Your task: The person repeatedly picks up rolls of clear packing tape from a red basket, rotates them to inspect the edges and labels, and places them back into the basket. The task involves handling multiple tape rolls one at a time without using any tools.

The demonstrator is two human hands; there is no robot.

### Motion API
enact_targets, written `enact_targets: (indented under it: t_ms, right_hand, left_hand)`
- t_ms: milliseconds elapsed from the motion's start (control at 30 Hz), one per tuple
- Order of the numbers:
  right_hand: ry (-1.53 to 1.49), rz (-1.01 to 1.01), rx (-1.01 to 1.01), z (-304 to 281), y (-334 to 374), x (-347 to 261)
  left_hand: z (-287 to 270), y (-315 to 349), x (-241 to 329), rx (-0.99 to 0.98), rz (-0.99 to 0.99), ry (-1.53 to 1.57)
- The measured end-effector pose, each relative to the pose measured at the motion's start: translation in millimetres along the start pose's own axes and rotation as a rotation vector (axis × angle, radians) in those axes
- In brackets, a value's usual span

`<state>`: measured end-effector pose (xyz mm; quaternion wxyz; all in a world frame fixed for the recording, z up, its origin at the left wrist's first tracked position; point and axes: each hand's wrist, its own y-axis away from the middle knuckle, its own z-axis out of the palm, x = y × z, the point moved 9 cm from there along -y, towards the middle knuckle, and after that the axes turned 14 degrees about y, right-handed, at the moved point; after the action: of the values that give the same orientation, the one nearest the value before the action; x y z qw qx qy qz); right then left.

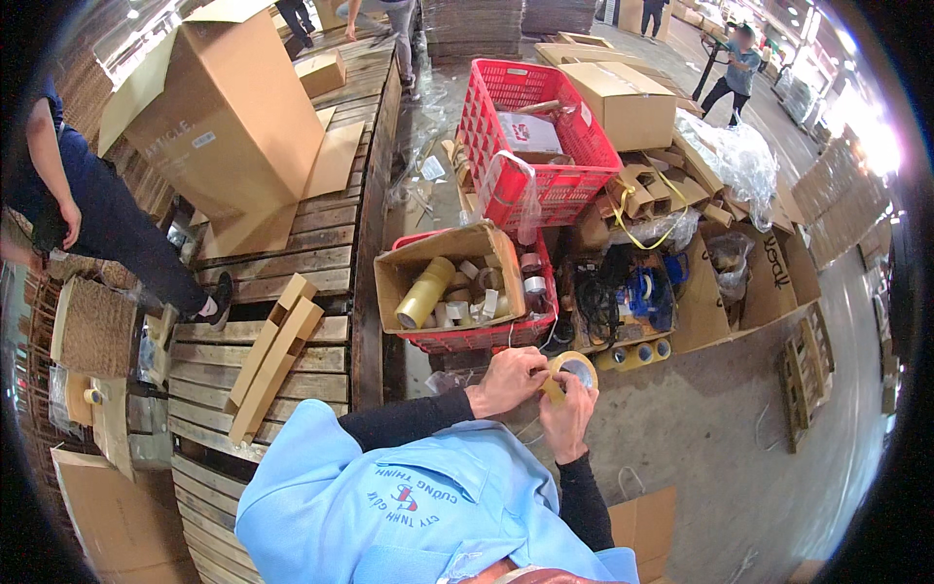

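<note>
In front of my chest is a roll of yellowish packing tape (588, 366). My right hand (567, 420) grips it from below, thumb and fingers closed at its near side. My left hand (510, 383) is closed, fingertips pinching at the roll's left edge, where a bit of tape stands off; its exact end is hard to make out. Just beyond my hands a tilted cardboard box (399, 265) holds several tape rolls, one stack of them long and yellowish (425, 294). It rests on a red plastic crate (457, 341).
A wooden slatted platform (321, 243) on the left bears a big open carton (229, 107) and folded cardboard strips (275, 365). A person (107, 195) stands at left. A red crate (545, 180), a closed carton (623, 102) and scrap cardboard (749, 292) lie ahead and right.
</note>
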<state>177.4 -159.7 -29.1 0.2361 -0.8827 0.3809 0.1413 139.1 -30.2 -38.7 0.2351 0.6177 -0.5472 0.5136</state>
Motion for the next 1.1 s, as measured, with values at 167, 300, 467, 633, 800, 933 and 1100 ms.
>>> enact_targets:
  t_ms: [167, 300, 467, 633, 800, 933, 1100]
  right_hand:
    - [-0.001, -0.008, 0.035, -1.6, -6.5, -2.5]
    - [-0.027, 0.054, 0.056, -0.7, -7.0, 2.2]
    - [-0.077, 0.109, 0.120, -15.5, -12.7, -6.8]
    - [-0.098, 0.115, 0.128, -19.8, -19.4, -14.8]
    - [-0.093, 0.106, 0.148, -26.2, -34.6, -27.6]
    - [-0.083, 0.151, 0.159, -27.6, -43.0, -24.6]
    - [-0.041, 0.167, 0.180, -31.2, -49.3, -15.3]
  left_hand:
    - [0.1, -10.0, -2.7, 0.019, -0.034, 0.021]
    - [-1.6, -16.6, 3.5, 0.042, 0.062, 0.064]
    - [-17.8, -28.0, 4.9, 0.063, 0.117, 0.034]
    - [-32.7, -35.8, 17.2, 0.051, 0.196, 0.033]
    - [-46.1, -44.8, 17.5, 0.066, 0.273, 0.055]
    - [-49.0, -62.1, 2.6, -0.050, 0.058, 0.273]
    - [-35.5, -52.2, -7.2, -0.209, -0.155, 0.612]
